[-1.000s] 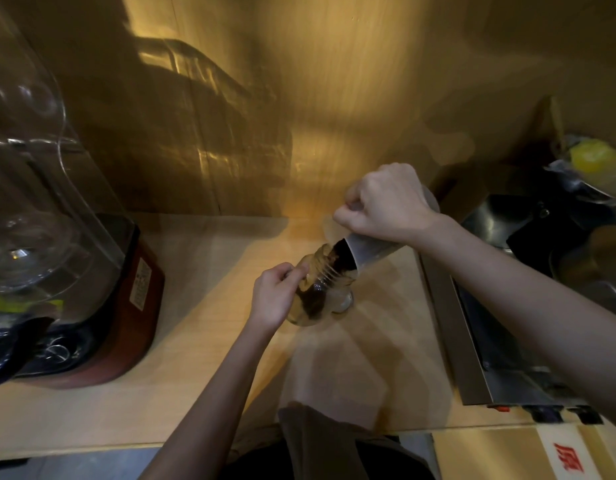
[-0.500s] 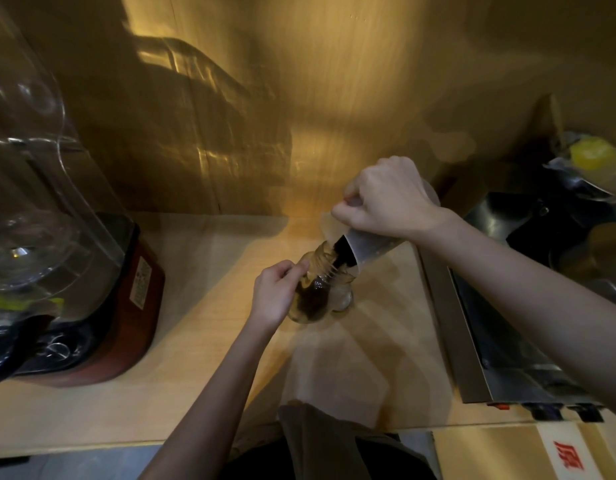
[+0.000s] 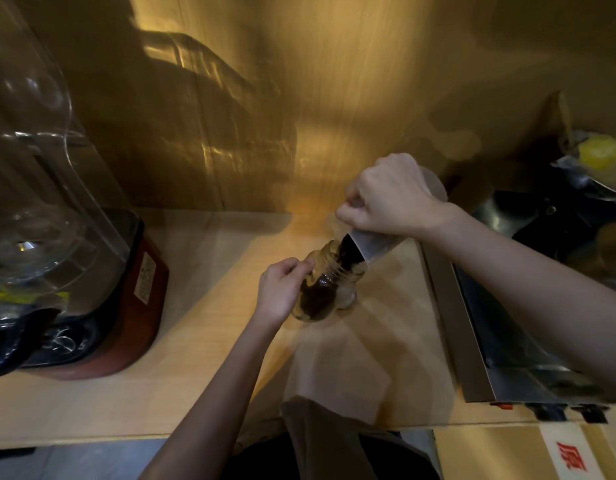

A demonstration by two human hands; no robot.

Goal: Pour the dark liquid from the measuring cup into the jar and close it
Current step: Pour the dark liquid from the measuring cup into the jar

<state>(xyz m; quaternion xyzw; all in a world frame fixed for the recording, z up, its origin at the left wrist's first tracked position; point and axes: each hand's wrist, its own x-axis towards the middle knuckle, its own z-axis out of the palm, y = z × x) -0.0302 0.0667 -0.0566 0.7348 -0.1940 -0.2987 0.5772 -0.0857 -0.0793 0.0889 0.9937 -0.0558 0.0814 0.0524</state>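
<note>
A clear glass jar (image 3: 325, 287) stands on the wooden counter (image 3: 202, 327), tilted a little to the left, with dark liquid pooled in its lower part. My left hand (image 3: 282, 291) grips the jar's left side. My right hand (image 3: 391, 199) holds a translucent measuring cup (image 3: 375, 245) tipped steeply down to the left, its spout at the jar's mouth. Dark liquid fills the cup's low end and runs into the jar. No lid is in view.
A blender with a red base (image 3: 126, 306) and clear hood (image 3: 33, 174) fills the left side. A steel appliance (image 3: 486, 344) sits along the right, with a bowl holding something yellow (image 3: 599, 154) behind it. A gold wall (image 3: 299, 98) backs the counter.
The measuring cup has tipped slightly steeper and my right hand has risen a little. More dark liquid lies in the jar. My left hand has kept its grip.
</note>
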